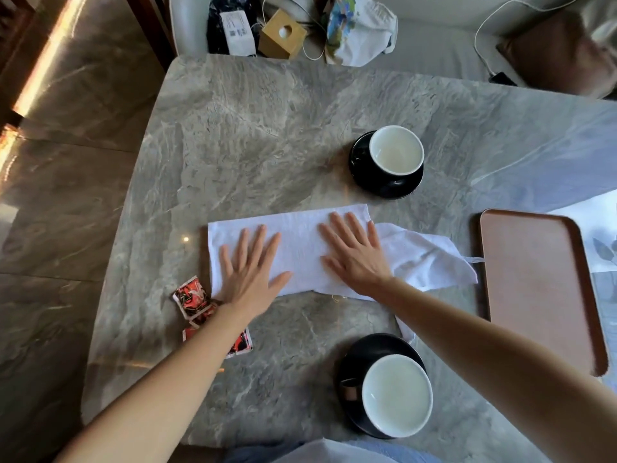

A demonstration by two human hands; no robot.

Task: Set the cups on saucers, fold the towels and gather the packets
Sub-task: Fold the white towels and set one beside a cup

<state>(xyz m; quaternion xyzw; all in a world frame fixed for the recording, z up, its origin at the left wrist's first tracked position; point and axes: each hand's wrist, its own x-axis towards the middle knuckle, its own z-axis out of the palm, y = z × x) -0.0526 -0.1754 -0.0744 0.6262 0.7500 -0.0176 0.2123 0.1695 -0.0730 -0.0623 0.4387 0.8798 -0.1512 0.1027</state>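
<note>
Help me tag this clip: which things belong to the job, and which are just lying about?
Job: far cup on far saucer; near cup on near saucer; white towel under left hand and right hand; red packets.
Lying about: brown tray, wooden box, printed bag, brown cushion.

Head camera looks steeply down at the table (267,128); near.

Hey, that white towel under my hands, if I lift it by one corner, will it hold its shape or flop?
Probably flop: the white towel is thin cloth, and its right end lies rumpled. It looks light, pressed flat under the left hand and right hand. On the polished table it may slide when pushed.
</note>
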